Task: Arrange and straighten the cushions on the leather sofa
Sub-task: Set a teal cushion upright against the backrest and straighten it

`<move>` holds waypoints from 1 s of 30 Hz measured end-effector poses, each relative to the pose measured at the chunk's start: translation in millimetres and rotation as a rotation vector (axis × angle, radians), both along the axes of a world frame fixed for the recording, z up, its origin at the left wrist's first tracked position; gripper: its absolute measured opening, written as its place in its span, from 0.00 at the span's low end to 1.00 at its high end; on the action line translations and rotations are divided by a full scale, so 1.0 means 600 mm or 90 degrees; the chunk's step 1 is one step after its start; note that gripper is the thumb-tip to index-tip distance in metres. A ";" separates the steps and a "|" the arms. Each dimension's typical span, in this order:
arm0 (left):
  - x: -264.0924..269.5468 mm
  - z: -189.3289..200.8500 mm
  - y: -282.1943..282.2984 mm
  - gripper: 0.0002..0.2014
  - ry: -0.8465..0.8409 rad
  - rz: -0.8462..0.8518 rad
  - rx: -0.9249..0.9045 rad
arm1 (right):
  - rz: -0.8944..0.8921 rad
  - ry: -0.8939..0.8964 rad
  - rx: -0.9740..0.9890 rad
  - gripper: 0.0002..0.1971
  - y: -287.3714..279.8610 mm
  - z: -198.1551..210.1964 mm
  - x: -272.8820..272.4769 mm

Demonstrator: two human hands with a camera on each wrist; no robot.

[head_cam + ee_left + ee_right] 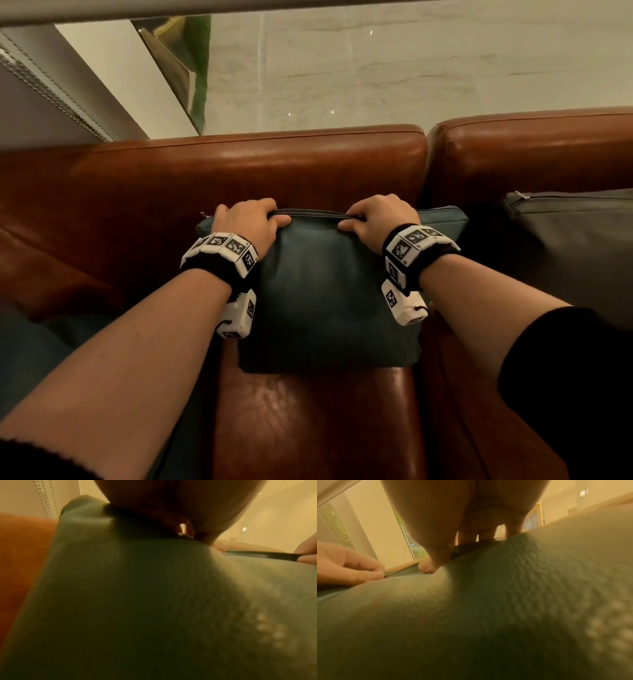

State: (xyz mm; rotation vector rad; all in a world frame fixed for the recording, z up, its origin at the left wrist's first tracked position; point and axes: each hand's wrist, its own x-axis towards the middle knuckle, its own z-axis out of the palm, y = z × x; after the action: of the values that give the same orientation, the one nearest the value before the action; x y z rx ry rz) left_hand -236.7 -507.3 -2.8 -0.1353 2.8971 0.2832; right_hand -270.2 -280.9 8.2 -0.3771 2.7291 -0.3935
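A dark teal cushion (322,291) stands upright against the backrest of the brown leather sofa (239,168). My left hand (251,219) grips its zippered top edge near the left corner, fingers curled over the back and thumb on the front. My right hand (376,217) grips the same edge further right, thumb in front. In the left wrist view the teal cushion (137,595) fills the frame under my left hand (180,524). Seen from the right wrist, my right hand (453,545) pinches the cushion (471,608) seam, and the left hand (359,569) shows at the left.
A dark grey cushion (575,246) leans on the sofa's right section. Another teal cushion (37,356) lies at the lower left under my left forearm. Behind the sofa are a pale marble wall (411,68) and a window with a beaded blind chain (51,89).
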 end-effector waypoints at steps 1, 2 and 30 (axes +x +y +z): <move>0.006 -0.002 -0.003 0.16 0.012 -0.014 -0.002 | 0.002 -0.005 -0.008 0.18 0.005 -0.002 0.004; 0.014 -0.005 -0.010 0.19 0.024 -0.034 -0.019 | 0.006 -0.010 -0.014 0.19 0.016 -0.005 0.008; 0.132 -0.089 -0.145 0.14 0.193 0.528 0.395 | -0.621 0.057 -0.497 0.18 0.185 -0.110 0.041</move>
State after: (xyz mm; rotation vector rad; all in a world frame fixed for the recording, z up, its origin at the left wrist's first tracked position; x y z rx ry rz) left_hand -157.5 -594.4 -56.2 -1.2575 2.6868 1.4021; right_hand -245.5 -169.7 -57.9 0.8265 2.5231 -1.7088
